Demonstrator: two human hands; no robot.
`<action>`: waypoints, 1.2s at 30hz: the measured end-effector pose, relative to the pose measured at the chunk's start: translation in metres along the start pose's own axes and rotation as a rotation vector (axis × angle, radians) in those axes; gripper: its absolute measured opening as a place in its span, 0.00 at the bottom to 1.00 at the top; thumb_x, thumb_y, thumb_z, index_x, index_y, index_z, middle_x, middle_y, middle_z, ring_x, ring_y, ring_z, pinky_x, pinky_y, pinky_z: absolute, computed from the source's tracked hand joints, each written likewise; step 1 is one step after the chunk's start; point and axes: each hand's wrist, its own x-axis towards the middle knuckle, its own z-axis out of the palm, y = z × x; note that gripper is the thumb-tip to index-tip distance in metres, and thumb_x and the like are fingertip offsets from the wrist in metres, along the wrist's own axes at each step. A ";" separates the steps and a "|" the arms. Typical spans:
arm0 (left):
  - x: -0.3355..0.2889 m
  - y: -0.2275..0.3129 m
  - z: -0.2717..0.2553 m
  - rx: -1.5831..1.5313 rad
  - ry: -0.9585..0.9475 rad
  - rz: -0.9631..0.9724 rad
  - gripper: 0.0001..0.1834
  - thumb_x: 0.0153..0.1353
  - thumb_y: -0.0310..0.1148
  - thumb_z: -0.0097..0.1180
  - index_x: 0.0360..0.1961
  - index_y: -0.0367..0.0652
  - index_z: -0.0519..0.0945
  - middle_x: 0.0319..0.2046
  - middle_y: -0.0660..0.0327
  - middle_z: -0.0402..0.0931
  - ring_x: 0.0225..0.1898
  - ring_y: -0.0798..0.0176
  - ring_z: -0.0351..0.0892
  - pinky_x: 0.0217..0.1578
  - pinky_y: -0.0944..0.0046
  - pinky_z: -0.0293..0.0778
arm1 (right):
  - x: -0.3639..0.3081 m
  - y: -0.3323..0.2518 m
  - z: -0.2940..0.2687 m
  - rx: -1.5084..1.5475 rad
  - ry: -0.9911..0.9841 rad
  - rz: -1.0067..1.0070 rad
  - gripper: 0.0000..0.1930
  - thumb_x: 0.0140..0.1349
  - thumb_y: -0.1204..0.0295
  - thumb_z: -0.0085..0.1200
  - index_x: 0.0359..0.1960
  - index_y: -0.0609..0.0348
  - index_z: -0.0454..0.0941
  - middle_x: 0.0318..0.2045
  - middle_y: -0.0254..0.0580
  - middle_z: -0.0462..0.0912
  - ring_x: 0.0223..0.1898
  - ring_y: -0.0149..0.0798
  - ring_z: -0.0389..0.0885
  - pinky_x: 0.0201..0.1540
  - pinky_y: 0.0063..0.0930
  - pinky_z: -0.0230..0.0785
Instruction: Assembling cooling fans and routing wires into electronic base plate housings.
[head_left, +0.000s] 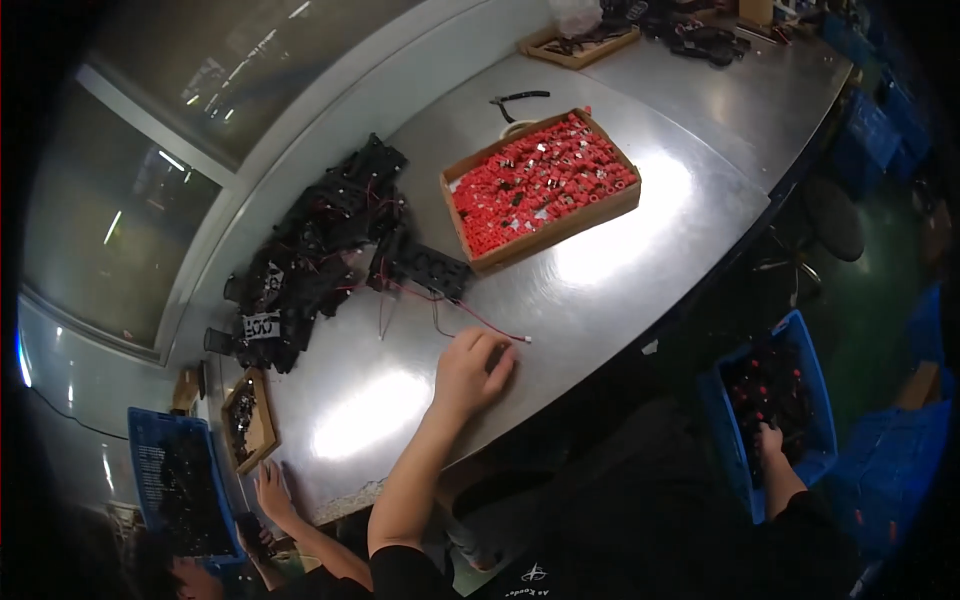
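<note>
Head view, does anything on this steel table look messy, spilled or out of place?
Mostly the black parts: they lie in a loose tangled heap with thin red wires trailing toward the left hand. The cardboard tray of red pieces sits askew to the table edge. Nothing looks spilled or broken.

– Where's the one camera sitting?
– On the person's head, looking steeply down at the steel table (pixel 600 260), tilted, close above the left hand (pixel 470 372).
– How wide?
– Fisheye: the table's edges bend, and the blue bin (pixel 800 350) shows at right
</note>
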 end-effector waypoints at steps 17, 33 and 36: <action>0.172 -0.001 0.078 0.160 0.429 0.115 0.18 0.68 0.40 0.64 0.52 0.38 0.87 0.52 0.45 0.84 0.55 0.41 0.83 0.58 0.47 0.78 | -0.189 -0.170 0.265 -0.760 -0.435 -1.026 0.23 0.70 0.64 0.60 0.63 0.60 0.80 0.54 0.65 0.85 0.58 0.65 0.83 0.62 0.46 0.77; 0.008 -0.028 -0.049 0.418 -0.116 -0.087 0.57 0.46 0.68 0.76 0.72 0.44 0.76 0.72 0.51 0.71 0.65 0.40 0.71 0.70 0.40 0.65 | -0.289 -0.264 0.171 -1.160 -0.867 -0.892 0.36 0.66 0.48 0.67 0.68 0.61 0.76 0.51 0.59 0.88 0.53 0.60 0.87 0.54 0.48 0.79; 0.002 -0.039 -0.068 0.180 -0.299 -0.041 0.57 0.45 0.69 0.76 0.71 0.44 0.77 0.72 0.54 0.71 0.66 0.40 0.70 0.72 0.39 0.63 | -0.350 -0.322 0.188 -1.323 -1.432 -0.836 0.33 0.68 0.50 0.67 0.67 0.58 0.78 0.45 0.44 0.90 0.47 0.42 0.89 0.51 0.35 0.79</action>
